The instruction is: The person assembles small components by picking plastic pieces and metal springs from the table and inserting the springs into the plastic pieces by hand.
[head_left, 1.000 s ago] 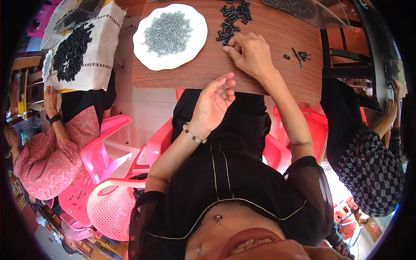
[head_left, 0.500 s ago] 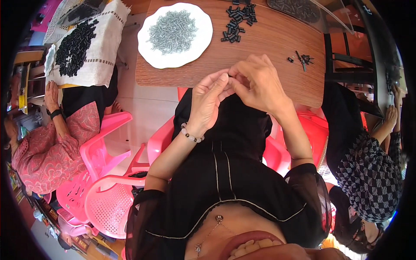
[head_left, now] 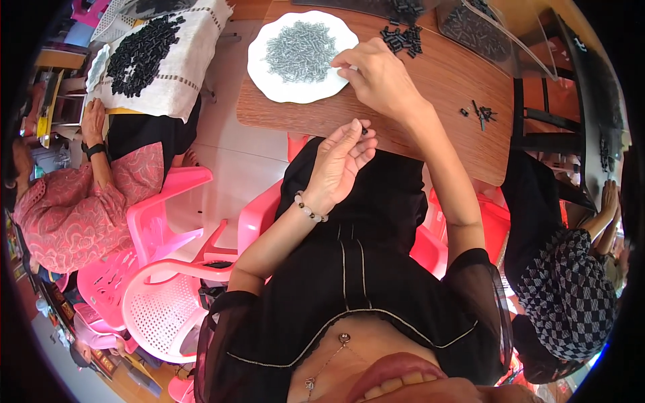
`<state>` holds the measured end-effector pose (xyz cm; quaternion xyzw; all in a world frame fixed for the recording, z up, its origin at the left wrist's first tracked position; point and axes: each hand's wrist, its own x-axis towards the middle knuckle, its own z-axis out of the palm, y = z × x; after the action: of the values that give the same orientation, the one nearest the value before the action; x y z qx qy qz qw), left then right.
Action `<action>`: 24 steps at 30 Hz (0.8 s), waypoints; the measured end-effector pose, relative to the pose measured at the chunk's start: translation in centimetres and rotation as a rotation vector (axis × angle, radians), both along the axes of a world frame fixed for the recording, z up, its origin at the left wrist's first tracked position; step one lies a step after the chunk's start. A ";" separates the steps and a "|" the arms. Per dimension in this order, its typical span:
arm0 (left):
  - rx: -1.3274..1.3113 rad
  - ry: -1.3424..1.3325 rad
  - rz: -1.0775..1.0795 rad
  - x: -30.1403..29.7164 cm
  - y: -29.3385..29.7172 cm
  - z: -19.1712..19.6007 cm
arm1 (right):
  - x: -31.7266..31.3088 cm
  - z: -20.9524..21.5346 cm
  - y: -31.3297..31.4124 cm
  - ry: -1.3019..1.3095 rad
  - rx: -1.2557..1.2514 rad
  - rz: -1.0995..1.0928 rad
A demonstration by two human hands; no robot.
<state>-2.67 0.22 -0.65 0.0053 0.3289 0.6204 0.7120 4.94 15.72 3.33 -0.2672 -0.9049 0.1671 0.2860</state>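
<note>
Your left hand (head_left: pixel 339 161) pinched small black part (head_left: pixel 364 130) at table (head_left: pixel 430 80) edge. Right hand (head_left: pixel 376 74) closed fingertips over grey screws (head_left: pixel 300 50) on white plate (head_left: pixel 269 84). Better: picked single screw, kept part upright, steady.

pink plastic chairs (head_left: pixel 168 269) left of the worktop (head_left: pixel 437 127) | white cloth (head_left: pixel 171 74) heaped with black parts beyond its left edge | small black bits (head_left: pixel 480 113) near its right edge | person in checked sleeve (head_left: pixel 568 289) at right

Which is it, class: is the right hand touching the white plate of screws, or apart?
Touching. The head view shows the right hand with fingertips on the white plate at its right rim.
</note>
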 end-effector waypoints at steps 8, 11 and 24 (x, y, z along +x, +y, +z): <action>0.022 -0.032 -0.014 -0.4 -0.4 0.3 | -2.9 -1.8 1.6 -0.192 0.027 -0.038; 0.011 -0.042 -0.011 -0.7 -0.4 0.5 | -3.3 -1.9 1.8 -0.259 0.023 -0.043; 0.016 -0.099 0.078 -1.4 0.0 0.6 | -2.6 -1.1 2.2 0.067 -0.243 -0.043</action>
<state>-4.09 0.20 -0.05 -0.0327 0.2883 0.6499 0.7025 2.38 17.91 2.26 -0.3134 -0.8621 0.2780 0.2851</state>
